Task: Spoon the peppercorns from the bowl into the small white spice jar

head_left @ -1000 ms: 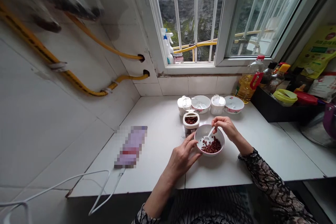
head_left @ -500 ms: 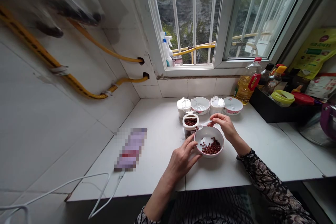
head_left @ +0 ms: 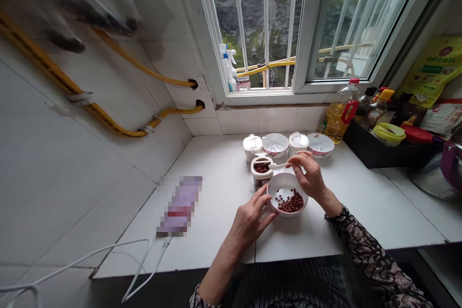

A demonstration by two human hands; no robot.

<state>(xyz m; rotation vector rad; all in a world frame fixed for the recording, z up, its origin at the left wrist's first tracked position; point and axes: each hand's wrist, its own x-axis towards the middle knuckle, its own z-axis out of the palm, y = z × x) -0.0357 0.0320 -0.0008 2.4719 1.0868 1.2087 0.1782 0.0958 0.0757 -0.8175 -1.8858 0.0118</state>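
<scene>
My left hand (head_left: 249, 219) grips the near-left rim of a white bowl (head_left: 277, 184), which is tilted beside a spice jar. Small dark-red peppercorn-like pieces (head_left: 291, 202) lie in the bowl's lower part. Between the fingertips of my right hand (head_left: 308, 173) is the handle of a small white spoon (head_left: 278, 166). The spoon's head is at the right edge of the open spice jar (head_left: 261, 184), whose dark-red contents (head_left: 261, 168) show below its rim. Whether anything sits in the spoon I cannot tell.
Behind stand two white lidded jars (head_left: 252, 149) and two floral bowls (head_left: 320, 144). An oil bottle (head_left: 337, 118) and a black box of condiments (head_left: 378, 151) are at the right. A blurred-out purple object (head_left: 180, 207) with a white cable (head_left: 159, 260) lies left.
My right hand has turned, and the spoon has moved from the bowl's upper-left rim up to the jar's opening. The red pieces on its head no longer show. My left hand and the bowl stay put.
</scene>
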